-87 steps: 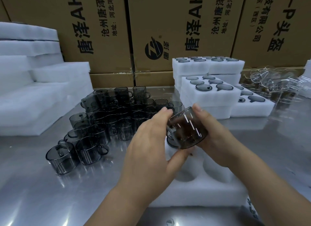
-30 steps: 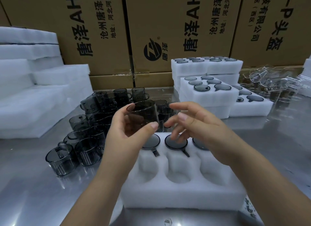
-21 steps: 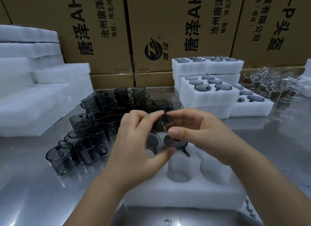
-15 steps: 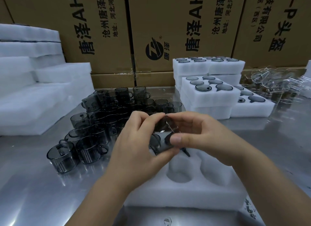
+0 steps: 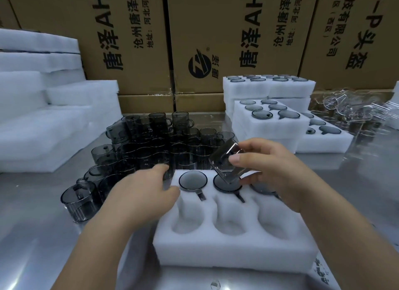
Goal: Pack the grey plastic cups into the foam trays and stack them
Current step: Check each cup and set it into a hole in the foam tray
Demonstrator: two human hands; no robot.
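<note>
Currently the right hand (image 5: 274, 166) has its grip closed round a translucent grey plastic cup (image 5: 223, 159), thumb on the near wall and fingers curled behind it, and holds it tilted in the air just above the middle pocket of the far row of a white six-pocket foam tray (image 5: 226, 253). That far row already carries three seated grey cups (image 5: 192, 180), showing as dark round discs with handles lying in slots towards the person; the three near pockets are bare foam hollows. The left hand (image 5: 140, 190) holds nothing: its grip is loose and open, the thumb lying on the tray's far left corner and the fingers stretched towards a crowd of loose grey cups (image 5: 151, 147) standing just left of and behind the tray on the brushed steel bench (image 5: 32, 235); whether the fingertips touch one I cannot tell. Farther right sit stacks of filled white foam trays (image 5: 269, 125), with a heap of clear plastic cups (image 5: 356, 108) beyond them. Plain white foam slabs (image 5: 43, 117) are piled at the left, and printed brown cardboard cartons (image 5: 216, 30) wall off the back.
</note>
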